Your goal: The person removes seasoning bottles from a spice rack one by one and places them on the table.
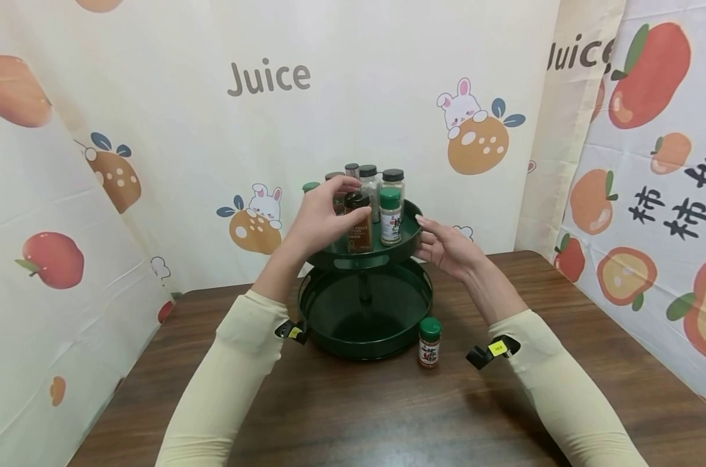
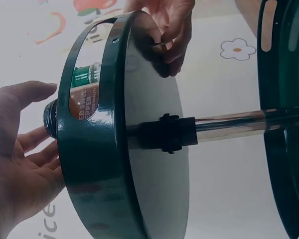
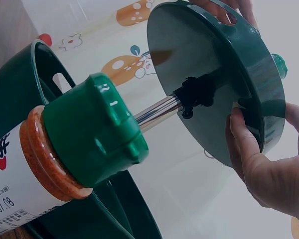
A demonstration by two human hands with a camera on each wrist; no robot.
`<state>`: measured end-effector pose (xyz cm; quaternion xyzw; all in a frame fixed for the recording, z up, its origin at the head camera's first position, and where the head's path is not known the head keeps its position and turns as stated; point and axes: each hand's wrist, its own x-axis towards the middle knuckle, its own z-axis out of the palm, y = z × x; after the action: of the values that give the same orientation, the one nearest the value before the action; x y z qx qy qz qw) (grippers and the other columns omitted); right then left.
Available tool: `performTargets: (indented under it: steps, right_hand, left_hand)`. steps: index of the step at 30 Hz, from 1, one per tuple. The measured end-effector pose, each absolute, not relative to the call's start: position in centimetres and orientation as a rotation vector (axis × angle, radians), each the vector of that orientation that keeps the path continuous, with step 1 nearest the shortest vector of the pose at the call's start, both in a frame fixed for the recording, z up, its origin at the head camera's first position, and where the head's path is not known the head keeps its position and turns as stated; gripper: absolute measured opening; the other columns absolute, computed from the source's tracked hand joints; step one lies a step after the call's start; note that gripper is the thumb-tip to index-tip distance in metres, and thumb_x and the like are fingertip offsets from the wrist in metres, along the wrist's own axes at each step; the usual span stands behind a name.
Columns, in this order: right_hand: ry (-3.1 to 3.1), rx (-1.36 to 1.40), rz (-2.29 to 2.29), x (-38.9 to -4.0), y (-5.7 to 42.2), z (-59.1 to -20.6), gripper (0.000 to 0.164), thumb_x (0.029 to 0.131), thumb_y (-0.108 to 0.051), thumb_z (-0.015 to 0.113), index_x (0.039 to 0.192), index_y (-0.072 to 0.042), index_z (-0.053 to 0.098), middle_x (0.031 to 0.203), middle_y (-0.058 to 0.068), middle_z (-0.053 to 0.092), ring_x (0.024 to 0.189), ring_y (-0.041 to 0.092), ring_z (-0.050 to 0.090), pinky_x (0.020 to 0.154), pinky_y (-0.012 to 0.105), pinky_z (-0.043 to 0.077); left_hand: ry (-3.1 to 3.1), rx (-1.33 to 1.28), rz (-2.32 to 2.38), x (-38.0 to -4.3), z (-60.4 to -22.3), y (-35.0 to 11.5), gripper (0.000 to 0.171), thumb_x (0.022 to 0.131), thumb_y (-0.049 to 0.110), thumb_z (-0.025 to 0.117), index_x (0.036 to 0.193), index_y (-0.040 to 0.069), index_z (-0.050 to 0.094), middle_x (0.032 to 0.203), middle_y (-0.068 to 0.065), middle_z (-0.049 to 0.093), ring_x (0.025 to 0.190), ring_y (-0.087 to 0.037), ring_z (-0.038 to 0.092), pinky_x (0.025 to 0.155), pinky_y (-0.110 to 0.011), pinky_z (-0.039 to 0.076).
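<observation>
A brown spice jar [image 1: 360, 227] with a black lid stands at the front of the upper tray [image 1: 388, 257] of a dark green two-tier rack. My left hand [image 1: 329, 217] is around its lid, thumb in front and fingers behind; the left wrist view shows the thumb apart from the lid [image 2: 50, 118]. My right hand [image 1: 449, 246] grips the upper tray's right rim, with fingers [image 3: 243, 134] under the tray and the thumb at its outer side. Beside the brown jar stands a white-labelled shaker [image 1: 390, 224] with a green cap.
Several more bottles, including a black-lidded glass jar [image 1: 369, 194], stand behind on the upper tray. The lower tray [image 1: 353, 347] sits on the wooden table [image 1: 341, 415]. A green-capped shaker of red spice [image 1: 429, 353] stands by its right front. A printed curtain [image 1: 376, 78] hangs close behind.
</observation>
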<state>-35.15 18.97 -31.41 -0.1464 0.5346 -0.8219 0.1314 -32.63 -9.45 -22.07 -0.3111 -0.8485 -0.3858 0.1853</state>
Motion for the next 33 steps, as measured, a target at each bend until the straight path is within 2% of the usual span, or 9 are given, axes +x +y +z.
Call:
performTargets:
  steps: [4, 10, 18, 24, 30, 33]
  right_hand:
    - [1.558, -0.429, -2.382, -35.12, 19.02, -31.47, 0.065, 0.111, -0.028, 0.059, 0.163, -0.002, 0.031, 0.151, 0.023, 0.05, 0.112, 0.02, 0.071, 0.095, 0.033, 0.058]
    - [1.555, -0.433, -2.382, -35.16, 18.91, -31.46, 0.066, 0.111, -0.028, 0.058, 0.165, -0.003, 0.029, 0.161, 0.027, 0.038, 0.116, 0.02, 0.07, 0.096, 0.033, 0.058]
    - [1.564, -0.443, -2.38, -35.2, 19.05, -31.51, 0.066, 0.11, -0.028, 0.059, 0.164, -0.003, 0.031, 0.149, 0.02, 0.053, 0.115, 0.02, 0.071, 0.096, 0.033, 0.058]
    - [1.554, -0.439, -2.382, -35.13, 19.03, -31.48, 0.065, 0.111, -0.028, 0.059, 0.163, -0.002, 0.032, 0.15, 0.022, 0.051, 0.117, 0.022, 0.07, 0.096, 0.034, 0.058]
    - [1.55, -0.444, -2.383, -35.13, 19.01, -31.37, 0.065, 0.11, -0.028, 0.059, 0.163, -0.002, 0.032, 0.147, 0.021, 0.055, 0.112, 0.02, 0.071, 0.096, 0.034, 0.058]
    - [1.555, -0.438, -2.383, -35.09, 18.96, -31.37, 0.065, 0.11, -0.028, 0.06, 0.162, -0.002, 0.033, 0.15, 0.023, 0.051, 0.109, 0.019, 0.072, 0.095, 0.033, 0.058]
  left_hand:
    - [-2.432, -0.863, -1.11, -32.82, -22.1, -9.37, 0.051, 0.099, 0.03, 0.076, 0.142, 0.009, 0.06, 0.139, -0.01, 0.065, 0.127, -0.027, 0.062, 0.106, -0.048, 0.051]
    - [-2.497, -0.867, -1.098, -32.97, -22.1, -9.52, 0.055, 0.097, 0.03, 0.079, 0.143, 0.01, 0.058, 0.137, -0.012, 0.065, 0.121, -0.029, 0.065, 0.103, -0.048, 0.053]
    - [-2.493, -0.886, -1.1, -33.24, -22.15, -9.58, 0.056, 0.096, 0.033, 0.081, 0.141, 0.011, 0.058, 0.135, -0.011, 0.066, 0.115, -0.027, 0.067, 0.099, -0.047, 0.055]
    - [-2.481, -0.854, -1.139, -33.05, -22.3, -9.43, 0.055, 0.095, 0.032, 0.083, 0.14, 0.011, 0.059, 0.13, -0.011, 0.067, 0.108, -0.026, 0.067, 0.093, -0.046, 0.057]
    - [-2.471, -0.812, -1.14, -32.81, -22.38, -9.24, 0.055, 0.094, 0.031, 0.083, 0.14, 0.01, 0.06, 0.128, -0.011, 0.067, 0.104, -0.025, 0.068, 0.092, -0.044, 0.058]
    - [-2.473, -0.799, -1.137, -32.71, -22.41, -9.23, 0.056, 0.094, 0.031, 0.084, 0.14, 0.01, 0.06, 0.127, -0.011, 0.068, 0.105, -0.025, 0.067, 0.092, -0.044, 0.058]
